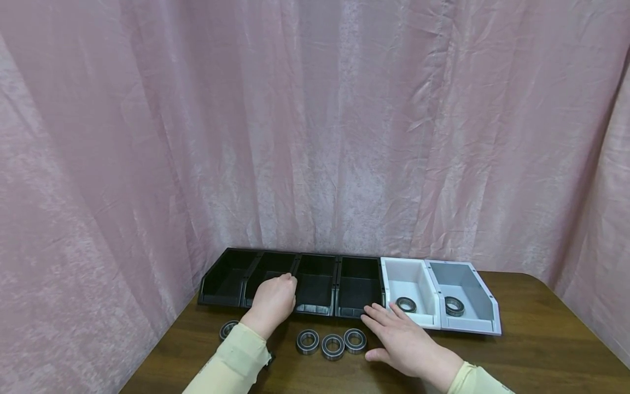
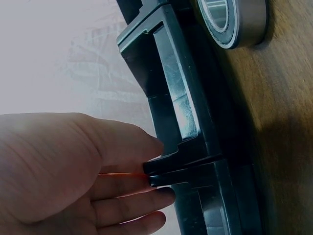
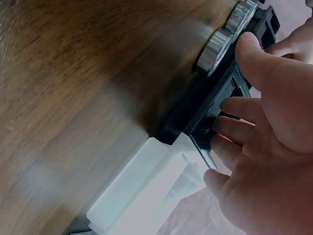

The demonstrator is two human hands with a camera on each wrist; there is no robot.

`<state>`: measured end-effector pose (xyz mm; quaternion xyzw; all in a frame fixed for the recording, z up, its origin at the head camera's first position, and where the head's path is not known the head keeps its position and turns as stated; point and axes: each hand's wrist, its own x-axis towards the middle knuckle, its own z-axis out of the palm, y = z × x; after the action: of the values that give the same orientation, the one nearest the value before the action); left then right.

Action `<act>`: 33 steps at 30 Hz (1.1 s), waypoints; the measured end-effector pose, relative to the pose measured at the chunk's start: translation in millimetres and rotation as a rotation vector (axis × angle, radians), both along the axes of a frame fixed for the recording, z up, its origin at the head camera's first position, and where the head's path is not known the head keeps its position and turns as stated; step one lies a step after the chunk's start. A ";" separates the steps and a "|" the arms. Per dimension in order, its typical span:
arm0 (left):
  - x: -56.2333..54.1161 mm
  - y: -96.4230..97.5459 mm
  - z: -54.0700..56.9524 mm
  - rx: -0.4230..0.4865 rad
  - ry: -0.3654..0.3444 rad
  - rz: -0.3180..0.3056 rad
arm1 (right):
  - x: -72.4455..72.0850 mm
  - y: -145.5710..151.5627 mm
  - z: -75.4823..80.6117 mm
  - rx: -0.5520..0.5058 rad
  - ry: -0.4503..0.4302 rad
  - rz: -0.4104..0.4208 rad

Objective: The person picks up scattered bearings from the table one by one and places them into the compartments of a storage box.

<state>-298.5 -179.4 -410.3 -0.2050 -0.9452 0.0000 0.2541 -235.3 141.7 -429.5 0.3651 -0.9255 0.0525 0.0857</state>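
Note:
My left hand (image 1: 273,302) is at the side walls where two black bins (image 1: 315,287) meet. In the left wrist view, its thumb and fingers (image 2: 129,142) pinch those adjoining walls (image 2: 171,164). My right hand (image 1: 401,342) has its fingers spread and fairly straight. It is by the front corner of the rightmost black bin (image 1: 361,284) and the white bin (image 1: 408,273); whether the fingertips touch is unclear. Between the hands, three metal ball bearings (image 1: 333,347) lie on the table. Another bearing (image 1: 228,330) is partly hidden by the left sleeve.
Several bins stand side by side along the back of the wooden table (image 1: 536,339). One bearing (image 1: 406,305) lies in the white bin and another bearing (image 1: 454,306) in the grey bin (image 1: 467,282). A pink curtain (image 1: 315,126) hangs behind.

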 end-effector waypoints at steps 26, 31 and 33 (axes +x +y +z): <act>-3.1 -0.5 -1.9 -0.012 -0.010 0.010 | 8.3 -4.8 -3.1 0.012 -0.040 0.021; -2.5 -0.5 -2.6 -0.011 0.003 0.008 | 10.4 -3.8 -8.2 0.042 0.006 0.032; -2.3 -0.4 -3.0 -0.010 0.005 0.009 | 10.1 -4.2 -10.1 0.052 0.008 0.030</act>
<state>-300.7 -179.8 -413.4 -0.2022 -0.9455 0.0064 0.2553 -225.1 137.5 -439.6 0.3815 -0.9206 0.0281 0.0790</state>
